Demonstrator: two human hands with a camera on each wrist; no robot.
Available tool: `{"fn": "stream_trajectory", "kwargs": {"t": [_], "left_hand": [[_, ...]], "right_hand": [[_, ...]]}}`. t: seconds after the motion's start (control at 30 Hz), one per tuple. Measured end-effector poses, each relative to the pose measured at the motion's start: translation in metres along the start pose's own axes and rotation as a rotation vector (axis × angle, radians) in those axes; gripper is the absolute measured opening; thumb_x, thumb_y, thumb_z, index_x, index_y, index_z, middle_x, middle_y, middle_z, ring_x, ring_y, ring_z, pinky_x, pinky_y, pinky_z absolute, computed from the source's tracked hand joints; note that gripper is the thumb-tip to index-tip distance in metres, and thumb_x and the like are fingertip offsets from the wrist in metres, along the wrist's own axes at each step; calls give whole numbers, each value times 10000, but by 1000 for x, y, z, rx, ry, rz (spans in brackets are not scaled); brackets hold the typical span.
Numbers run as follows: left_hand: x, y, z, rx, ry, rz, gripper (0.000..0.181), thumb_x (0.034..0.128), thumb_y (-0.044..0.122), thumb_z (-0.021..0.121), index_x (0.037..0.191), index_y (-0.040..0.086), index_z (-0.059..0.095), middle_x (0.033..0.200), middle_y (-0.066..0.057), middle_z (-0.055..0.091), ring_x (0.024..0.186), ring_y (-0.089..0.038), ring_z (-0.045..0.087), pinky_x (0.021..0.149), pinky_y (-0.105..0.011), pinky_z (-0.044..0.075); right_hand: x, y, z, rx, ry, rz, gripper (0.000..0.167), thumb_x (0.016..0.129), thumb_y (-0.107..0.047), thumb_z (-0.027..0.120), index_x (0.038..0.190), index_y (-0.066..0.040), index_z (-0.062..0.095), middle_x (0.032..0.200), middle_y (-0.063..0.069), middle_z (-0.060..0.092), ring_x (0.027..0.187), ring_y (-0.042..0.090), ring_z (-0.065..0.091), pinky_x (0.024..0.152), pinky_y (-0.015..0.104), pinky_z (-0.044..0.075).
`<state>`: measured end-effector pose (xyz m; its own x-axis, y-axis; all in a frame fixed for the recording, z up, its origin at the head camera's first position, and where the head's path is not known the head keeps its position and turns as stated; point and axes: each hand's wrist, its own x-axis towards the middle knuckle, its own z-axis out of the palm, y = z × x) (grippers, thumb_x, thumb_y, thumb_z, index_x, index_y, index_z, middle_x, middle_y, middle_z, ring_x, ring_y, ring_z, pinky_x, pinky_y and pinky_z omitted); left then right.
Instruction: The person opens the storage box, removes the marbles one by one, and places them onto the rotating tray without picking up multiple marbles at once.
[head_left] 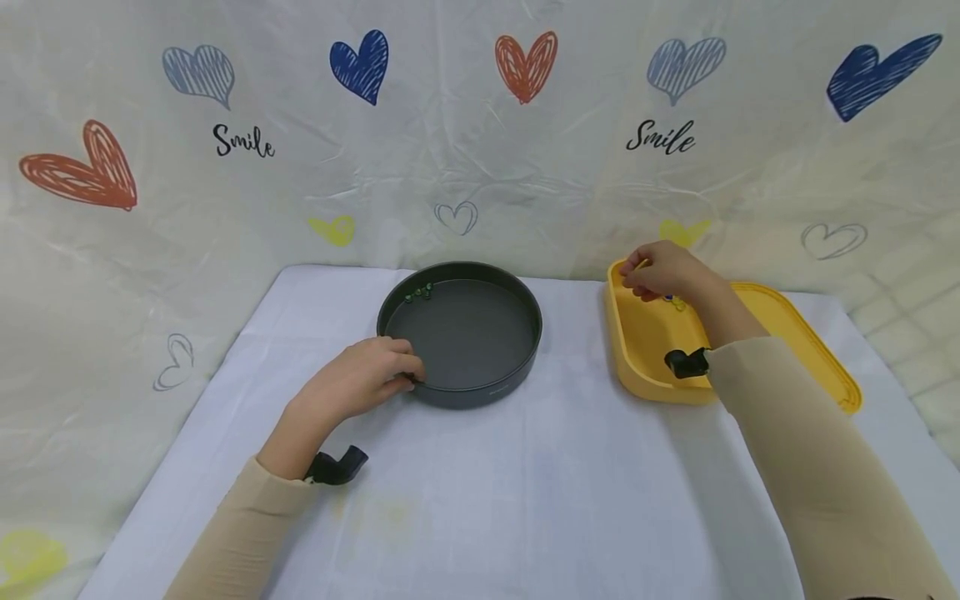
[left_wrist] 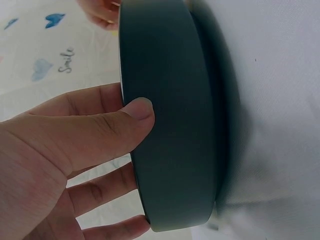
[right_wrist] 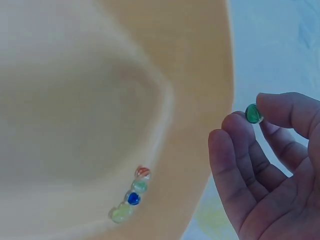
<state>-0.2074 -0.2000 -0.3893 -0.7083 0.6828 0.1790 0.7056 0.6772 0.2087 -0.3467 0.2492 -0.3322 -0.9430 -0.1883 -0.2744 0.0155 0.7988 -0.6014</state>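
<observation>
My left hand [head_left: 367,373] grips the near-left rim of a round dark grey pan [head_left: 468,333]. In the left wrist view the thumb lies on the pan's outer wall [left_wrist: 172,125] and the other fingers reach over the rim. Several green marbles [head_left: 419,293] sit along the pan's far-left inner edge. My right hand [head_left: 666,271] is raised over the far-left end of a yellow rectangular box [head_left: 617,333]. Between thumb and fingertip it pinches a green glass marble [right_wrist: 253,114]. Inside the box, red, pale green, blue and yellowish marbles [right_wrist: 133,198] lie in a row along the wall.
A yellow lid [head_left: 813,354] lies on the white-covered table [head_left: 540,483], right of the box and partly behind the right forearm. Behind the table hangs a white sheet [head_left: 420,142] printed with hearts. Black camera mounts [head_left: 337,467] stick out from both wrists.
</observation>
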Motion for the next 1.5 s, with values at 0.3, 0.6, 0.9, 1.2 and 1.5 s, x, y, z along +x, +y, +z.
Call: {"fn": "stream_trajectory", "kwargs": {"t": [0.3,0.6,0.9,1.2,1.5], "left_hand": [[0,1,0,-2,10,6,219,808,40,814,933,213,760,906,89,664,843,-116,654,750,-285,544],[-1,2,0,6,18,9,214,805,48,818,924,215,755,899,93,659,838,-114,650,756,-285,541],[-1,0,1,3,24,12,213,798,46,821,926,205,759,890,92,650,831,-114,639,759,-283,539],[1,3,-1,1,10,2,213,800,51,822,930,208,761,901,88,660,843,-124,648,765,-294,542],[0,4,-2,-3,5,1,216,805,44,814,933,210,759,898,90,658,840,-122,648,767,-290,541]], "right_hand": [[-11,-11,9,197,15,-43,322,987,-187,621,1236,7,561,1050,138,652,868,247,641,840,362,590],[-22,-26,27,479,8,-172,264,1000,-151,595,1207,11,571,983,18,683,906,245,679,829,322,592],[-27,-41,55,627,16,-243,200,994,-101,597,1157,15,594,1001,83,683,879,233,679,812,306,594],[-27,-59,82,797,26,-304,131,990,-88,603,1105,-41,644,1010,92,691,864,231,689,819,325,596],[-22,-85,102,880,-57,-362,107,995,-79,588,1093,-80,633,1026,83,658,909,250,673,852,325,584]]}}
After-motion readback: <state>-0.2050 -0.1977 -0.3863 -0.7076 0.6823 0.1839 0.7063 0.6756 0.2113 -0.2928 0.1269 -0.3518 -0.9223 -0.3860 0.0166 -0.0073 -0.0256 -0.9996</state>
